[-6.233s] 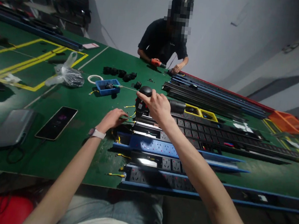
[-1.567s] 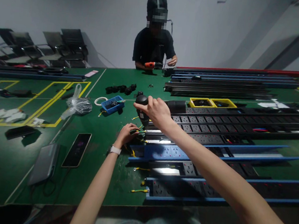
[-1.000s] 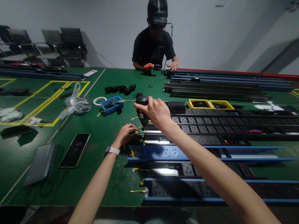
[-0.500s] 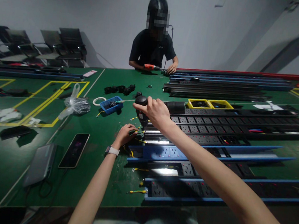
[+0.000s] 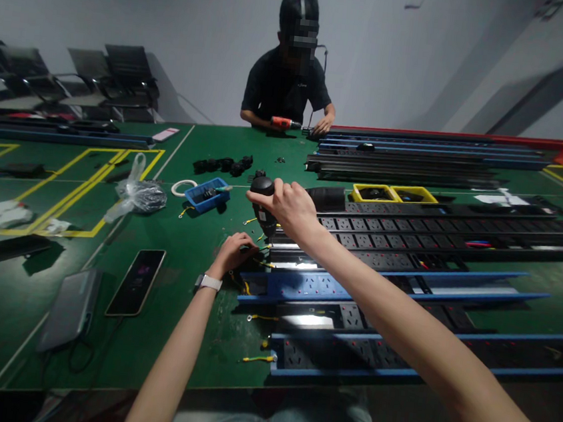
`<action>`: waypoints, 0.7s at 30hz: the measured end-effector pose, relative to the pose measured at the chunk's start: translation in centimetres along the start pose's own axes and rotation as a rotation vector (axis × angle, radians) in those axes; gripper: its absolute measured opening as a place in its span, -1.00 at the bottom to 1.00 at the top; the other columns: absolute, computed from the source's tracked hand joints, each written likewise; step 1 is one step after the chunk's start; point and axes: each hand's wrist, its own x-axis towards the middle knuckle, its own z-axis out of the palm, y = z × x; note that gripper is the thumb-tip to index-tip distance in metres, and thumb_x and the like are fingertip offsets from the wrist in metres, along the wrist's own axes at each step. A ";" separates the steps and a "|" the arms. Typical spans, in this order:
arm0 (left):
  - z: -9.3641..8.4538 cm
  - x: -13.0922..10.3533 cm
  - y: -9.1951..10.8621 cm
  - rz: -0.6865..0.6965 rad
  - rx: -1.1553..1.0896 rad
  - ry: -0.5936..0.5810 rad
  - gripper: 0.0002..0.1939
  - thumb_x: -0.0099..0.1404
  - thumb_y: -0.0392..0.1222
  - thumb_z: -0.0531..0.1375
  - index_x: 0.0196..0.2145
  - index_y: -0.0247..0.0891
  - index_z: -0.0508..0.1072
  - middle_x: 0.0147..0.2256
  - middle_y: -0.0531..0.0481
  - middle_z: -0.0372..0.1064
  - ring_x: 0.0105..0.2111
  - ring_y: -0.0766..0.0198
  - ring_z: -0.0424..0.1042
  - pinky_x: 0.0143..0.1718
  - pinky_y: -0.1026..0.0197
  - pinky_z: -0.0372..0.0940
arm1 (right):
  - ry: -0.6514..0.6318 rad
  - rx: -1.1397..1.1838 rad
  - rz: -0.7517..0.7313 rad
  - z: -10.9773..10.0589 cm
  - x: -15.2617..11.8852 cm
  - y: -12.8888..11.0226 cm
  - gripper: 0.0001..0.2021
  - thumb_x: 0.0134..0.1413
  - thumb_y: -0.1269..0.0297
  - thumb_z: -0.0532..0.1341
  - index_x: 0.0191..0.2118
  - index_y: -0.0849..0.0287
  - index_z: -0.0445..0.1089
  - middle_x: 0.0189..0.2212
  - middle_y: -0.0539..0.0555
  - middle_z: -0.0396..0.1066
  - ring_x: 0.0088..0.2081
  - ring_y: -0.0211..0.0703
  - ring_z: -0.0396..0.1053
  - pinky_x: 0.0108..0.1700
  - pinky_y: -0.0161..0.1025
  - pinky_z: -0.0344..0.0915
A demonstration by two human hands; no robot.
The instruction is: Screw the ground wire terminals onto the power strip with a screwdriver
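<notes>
My right hand [image 5: 296, 209] is wrapped around a black cordless drill [image 5: 327, 198]. Its head points down over the near-left ends of the black socket strips [image 5: 376, 241], though the tip is hard to make out. Just below it, my left hand [image 5: 235, 253] has its fingers drawn together at a short green-yellow wire [image 5: 263, 247] by a strip's end. A blue-edged socket strip [image 5: 298, 286] lies just nearer to me, with other strips beside it. More yellow-green wires with ring ends [image 5: 256, 359] stick out from the left ends of the strips.
Across the green table [image 5: 184, 369] a person [image 5: 289, 91] in black works with an orange drill [image 5: 281, 122]. A blue bin [image 5: 206, 203], a plastic bag [image 5: 145, 195], a phone [image 5: 136, 283] and a grey power bank [image 5: 70, 309] lie left. Yellow bins [image 5: 394, 194] stand beyond the strips.
The view has shifted slightly, so everything sits a little further left. Both hands keep nearly the same place over the strip ends, with the drill still upright in the right hand.
</notes>
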 end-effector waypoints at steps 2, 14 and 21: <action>0.0 0.0 0.1 -0.005 0.001 -0.009 -0.86 0.35 -0.09 0.25 -0.29 -0.16 0.58 -0.25 -0.03 0.49 -0.21 0.24 0.41 -0.15 0.19 0.29 | 0.007 -0.009 -0.002 0.1 0.0 -0.1 -0.35 0.35 0.50 -0.16 0.39 -0.35 -0.13 -0.17 0.14 0.31 -0.26 -0.14 0.28 -0.30 -0.23 0.01; -0.1 0.1 0.2 -0.029 0.019 -0.022 -0.82 0.37 -0.06 0.23 -0.24 -0.17 0.59 -0.22 -0.05 0.51 -0.21 0.22 0.43 -0.14 0.19 0.28 | 0.006 -0.036 -0.024 0.6 0.3 0.3 -0.32 0.32 0.49 -0.10 0.41 -0.34 -0.18 -0.16 0.12 0.30 -0.26 -0.17 0.27 -0.29 -0.24 0.03; 0.1 0.0 -0.1 -0.038 0.021 -0.008 -0.81 0.37 -0.03 0.23 -0.25 -0.15 0.59 -0.23 -0.04 0.51 -0.20 0.22 0.42 -0.14 0.19 0.27 | -0.004 -0.018 -0.044 0.3 0.1 0.6 -0.33 0.32 0.47 -0.09 0.41 -0.32 -0.18 -0.11 0.16 0.32 -0.21 -0.13 0.32 -0.27 -0.24 0.03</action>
